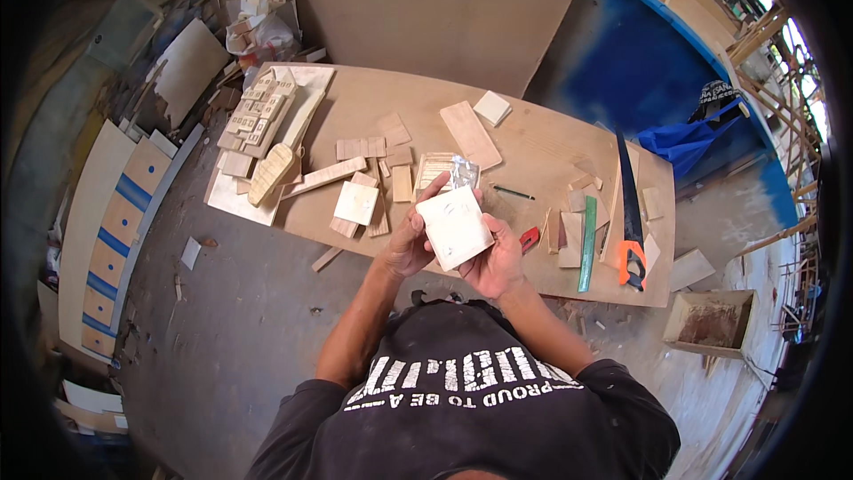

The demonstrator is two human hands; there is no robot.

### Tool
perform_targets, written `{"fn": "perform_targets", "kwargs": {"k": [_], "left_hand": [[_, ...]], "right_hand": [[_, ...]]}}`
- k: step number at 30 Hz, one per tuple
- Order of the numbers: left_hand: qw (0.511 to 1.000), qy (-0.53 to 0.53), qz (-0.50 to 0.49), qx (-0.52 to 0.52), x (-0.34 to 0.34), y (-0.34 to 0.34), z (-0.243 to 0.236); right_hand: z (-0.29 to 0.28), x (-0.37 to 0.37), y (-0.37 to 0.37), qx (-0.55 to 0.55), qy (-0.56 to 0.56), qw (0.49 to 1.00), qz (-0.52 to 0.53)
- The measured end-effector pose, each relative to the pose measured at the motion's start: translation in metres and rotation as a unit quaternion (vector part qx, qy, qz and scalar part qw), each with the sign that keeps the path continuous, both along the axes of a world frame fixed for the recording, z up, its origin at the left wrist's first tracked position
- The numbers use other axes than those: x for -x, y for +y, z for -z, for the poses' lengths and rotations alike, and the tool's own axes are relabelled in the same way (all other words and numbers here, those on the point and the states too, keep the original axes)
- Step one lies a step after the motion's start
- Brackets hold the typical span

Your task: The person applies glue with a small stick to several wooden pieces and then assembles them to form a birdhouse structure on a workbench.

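Between my two hands is a pale, square wooden block with faint pencil marks on its upper face. My left hand grips its left edge, and my right hand holds the lower right side. The block is held above the front edge of a wooden worktable. Just behind it lie a slatted wood piece and a crumpled silvery packet. A dark pencil and a red tool, its kind unclear, rest right of my hands.
To the right lie a green ruler and a handsaw with an orange handle. A wooden model building stands far left. Offcuts and another square block are scattered about. An open box sits beyond the right end.
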State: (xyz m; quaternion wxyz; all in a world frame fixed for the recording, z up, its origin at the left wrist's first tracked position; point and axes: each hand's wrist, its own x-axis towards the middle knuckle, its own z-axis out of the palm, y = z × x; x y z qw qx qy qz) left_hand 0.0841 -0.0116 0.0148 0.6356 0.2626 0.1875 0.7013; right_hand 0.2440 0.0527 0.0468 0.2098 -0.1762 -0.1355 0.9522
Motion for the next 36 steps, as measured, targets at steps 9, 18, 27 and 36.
{"fn": "perform_targets", "kwargs": {"k": [9, 18, 27, 36], "left_hand": [[0.999, 0.006, -0.031, -0.008, 0.015, -0.013, -0.009], [0.999, -0.005, -0.024, 0.025, 0.012, -0.017, -0.013], [0.999, 0.036, -0.023, 0.033, 0.007, -0.024, -0.011], [0.999, 0.039, -0.014, 0.029, 0.015, -0.026, -0.012]], "right_hand": [[-0.041, -0.026, -0.007, -0.733, -0.271, 0.61, 0.132], [-0.041, -0.016, -0.029, -0.822, -0.251, 0.508, 0.06], [-0.043, -0.021, -0.042, -0.816, -0.24, 0.52, 0.082], [-0.043, -0.027, -0.034, -0.705, -0.23, 0.662, 0.108]]}}
